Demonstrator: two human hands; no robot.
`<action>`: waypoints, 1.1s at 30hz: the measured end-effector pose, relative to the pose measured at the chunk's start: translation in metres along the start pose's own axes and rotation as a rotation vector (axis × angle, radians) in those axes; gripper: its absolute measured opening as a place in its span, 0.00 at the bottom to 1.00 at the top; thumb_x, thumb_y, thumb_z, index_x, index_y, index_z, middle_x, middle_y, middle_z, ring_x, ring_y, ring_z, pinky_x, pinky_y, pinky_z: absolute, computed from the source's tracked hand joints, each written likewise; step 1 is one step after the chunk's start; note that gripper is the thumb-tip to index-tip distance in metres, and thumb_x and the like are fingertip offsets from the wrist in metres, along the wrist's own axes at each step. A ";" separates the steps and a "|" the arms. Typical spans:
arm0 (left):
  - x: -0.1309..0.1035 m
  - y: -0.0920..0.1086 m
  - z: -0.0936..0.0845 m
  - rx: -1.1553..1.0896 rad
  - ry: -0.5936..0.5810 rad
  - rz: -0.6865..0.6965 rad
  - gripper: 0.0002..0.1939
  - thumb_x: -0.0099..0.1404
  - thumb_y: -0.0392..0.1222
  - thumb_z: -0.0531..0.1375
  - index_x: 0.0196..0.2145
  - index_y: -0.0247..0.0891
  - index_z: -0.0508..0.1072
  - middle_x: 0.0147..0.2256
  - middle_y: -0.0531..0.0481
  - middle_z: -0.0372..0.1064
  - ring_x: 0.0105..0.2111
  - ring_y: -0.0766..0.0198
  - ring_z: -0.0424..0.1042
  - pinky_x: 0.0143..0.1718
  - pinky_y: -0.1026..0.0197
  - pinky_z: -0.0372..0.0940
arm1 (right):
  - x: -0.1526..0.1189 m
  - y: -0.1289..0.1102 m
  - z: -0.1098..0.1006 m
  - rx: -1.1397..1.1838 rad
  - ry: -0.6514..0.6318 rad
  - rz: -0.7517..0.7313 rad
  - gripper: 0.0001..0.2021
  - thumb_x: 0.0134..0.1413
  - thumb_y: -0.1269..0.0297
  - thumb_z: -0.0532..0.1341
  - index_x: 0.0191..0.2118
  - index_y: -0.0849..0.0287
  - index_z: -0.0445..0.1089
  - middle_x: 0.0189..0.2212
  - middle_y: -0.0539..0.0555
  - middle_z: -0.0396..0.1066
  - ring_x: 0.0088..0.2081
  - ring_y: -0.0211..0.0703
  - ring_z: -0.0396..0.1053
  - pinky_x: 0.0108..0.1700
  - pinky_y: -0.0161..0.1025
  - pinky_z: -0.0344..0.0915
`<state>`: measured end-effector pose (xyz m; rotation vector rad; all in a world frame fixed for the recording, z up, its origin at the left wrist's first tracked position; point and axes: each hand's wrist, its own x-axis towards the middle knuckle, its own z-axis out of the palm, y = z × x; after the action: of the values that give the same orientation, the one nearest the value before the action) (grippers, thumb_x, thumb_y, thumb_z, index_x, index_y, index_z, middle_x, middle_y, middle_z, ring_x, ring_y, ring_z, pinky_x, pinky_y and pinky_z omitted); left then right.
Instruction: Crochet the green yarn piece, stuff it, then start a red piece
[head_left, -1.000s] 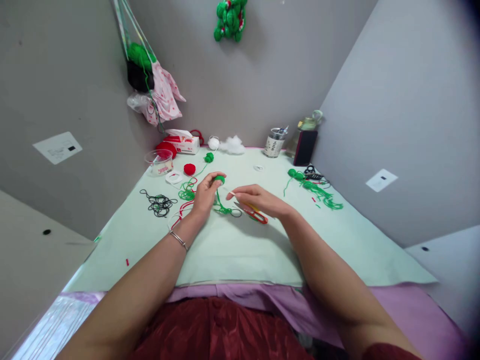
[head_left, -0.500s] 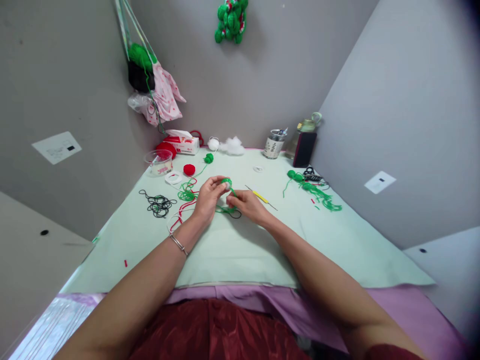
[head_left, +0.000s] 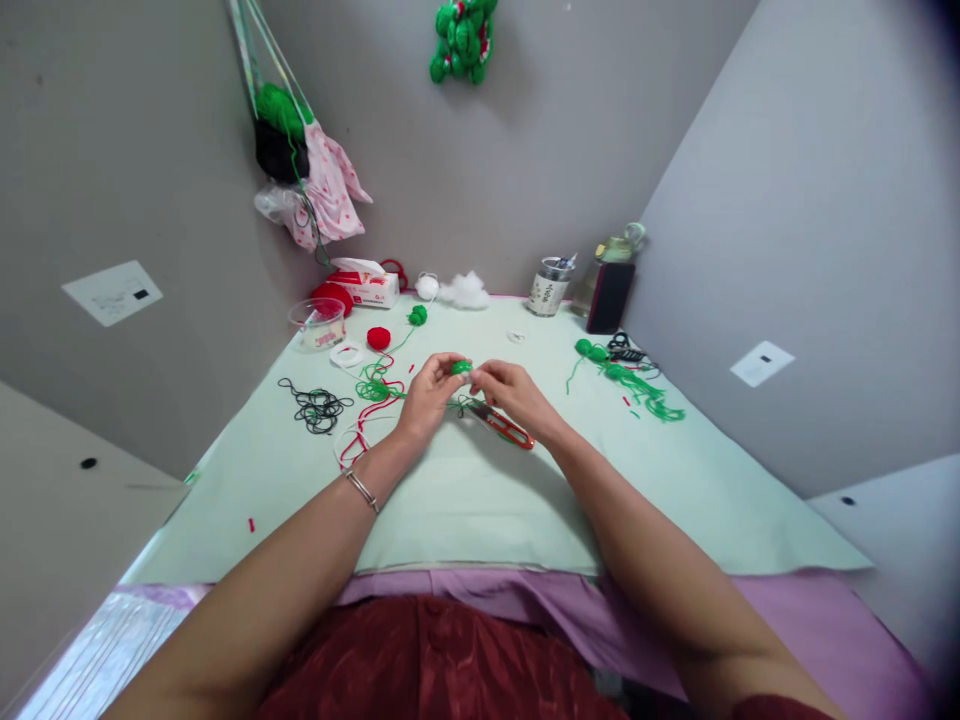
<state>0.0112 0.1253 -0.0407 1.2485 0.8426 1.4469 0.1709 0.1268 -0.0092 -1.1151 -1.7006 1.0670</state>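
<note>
Between my hands is a small green crocheted piece [head_left: 461, 368] with a pale patch at its lower edge. My left hand [head_left: 429, 402] pinches it from the left, fingers curled over its far side. The closed thumb and fingers of my right hand [head_left: 514, 395] meet at its right edge. Orange-handled snips [head_left: 511, 428] lie just below my right hand, blades pointing up and left. A dark thread loop [head_left: 463, 408] is near the blade tips. Green and red yarn strands [head_left: 379, 388] lie left of my left hand.
Black cord [head_left: 319, 408], a red yarn ball [head_left: 379, 338] and a clear tub [head_left: 319, 328] are at left. White stuffing [head_left: 466, 291], a pen tin [head_left: 548, 290] and a phone [head_left: 610, 298] line the back. Green tasselled pieces [head_left: 645, 388] and black scissors [head_left: 624, 348] lie right.
Both hands have shifted slightly right, my right hand also up. The green strand between them no longer shows stretched. Orange snips now show below my right hand; the yellow hook is no longer visible.
</note>
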 end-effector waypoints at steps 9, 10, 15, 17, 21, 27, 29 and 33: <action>-0.002 0.003 -0.003 0.056 -0.083 -0.027 0.16 0.62 0.40 0.63 0.48 0.39 0.75 0.41 0.49 0.76 0.35 0.63 0.75 0.45 0.58 0.69 | 0.002 0.007 0.007 -0.145 0.007 0.013 0.18 0.59 0.52 0.58 0.26 0.60 0.71 0.21 0.48 0.64 0.25 0.36 0.58 0.29 0.35 0.54; -0.001 0.004 -0.003 0.047 -0.092 -0.036 0.16 0.62 0.41 0.64 0.48 0.39 0.75 0.41 0.48 0.76 0.35 0.63 0.75 0.45 0.58 0.70 | 0.002 0.007 0.007 -0.162 0.014 0.009 0.18 0.59 0.53 0.58 0.26 0.60 0.70 0.21 0.48 0.65 0.26 0.37 0.58 0.29 0.35 0.54; 0.001 0.003 -0.003 0.009 -0.061 -0.066 0.15 0.58 0.40 0.66 0.43 0.36 0.76 0.36 0.49 0.76 0.31 0.65 0.74 0.39 0.60 0.70 | -0.002 0.001 0.007 -0.298 0.017 -0.022 0.16 0.61 0.55 0.58 0.26 0.60 0.72 0.19 0.47 0.63 0.24 0.37 0.57 0.29 0.35 0.51; 0.003 0.000 -0.004 0.001 -0.020 -0.068 0.14 0.56 0.39 0.66 0.41 0.36 0.75 0.34 0.51 0.75 0.29 0.66 0.73 0.36 0.61 0.70 | -0.006 -0.003 0.010 -0.364 0.015 -0.062 0.15 0.62 0.58 0.58 0.28 0.59 0.73 0.21 0.48 0.67 0.26 0.38 0.59 0.31 0.35 0.51; 0.003 -0.007 -0.004 0.003 0.082 -0.065 0.12 0.55 0.36 0.64 0.39 0.35 0.74 0.28 0.54 0.72 0.24 0.68 0.69 0.29 0.64 0.67 | -0.011 -0.008 0.022 -0.459 0.015 -0.123 0.11 0.64 0.63 0.56 0.32 0.57 0.74 0.26 0.51 0.71 0.28 0.40 0.61 0.35 0.37 0.51; 0.003 -0.010 -0.002 -0.035 0.139 -0.076 0.10 0.57 0.36 0.62 0.38 0.36 0.73 0.27 0.54 0.71 0.25 0.68 0.69 0.30 0.64 0.67 | -0.006 -0.003 0.028 -0.485 0.060 -0.116 0.13 0.64 0.62 0.55 0.28 0.57 0.69 0.23 0.49 0.67 0.27 0.39 0.59 0.33 0.36 0.50; 0.002 -0.009 -0.001 -0.053 0.119 -0.082 0.10 0.58 0.38 0.62 0.39 0.36 0.72 0.29 0.54 0.71 0.26 0.68 0.70 0.31 0.64 0.68 | -0.003 -0.001 0.026 -0.475 0.097 -0.088 0.15 0.63 0.60 0.55 0.24 0.57 0.66 0.20 0.47 0.63 0.25 0.38 0.57 0.31 0.35 0.50; 0.001 -0.004 -0.001 -0.057 0.046 -0.091 0.12 0.57 0.39 0.66 0.39 0.36 0.71 0.34 0.54 0.72 0.27 0.69 0.72 0.34 0.63 0.70 | 0.001 0.003 0.021 -0.459 0.148 -0.037 0.17 0.60 0.57 0.56 0.22 0.57 0.62 0.17 0.45 0.57 0.23 0.37 0.54 0.28 0.35 0.49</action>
<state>0.0108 0.1277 -0.0446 1.1234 0.8721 1.4213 0.1519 0.1242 -0.0181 -1.4006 -1.8872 0.5639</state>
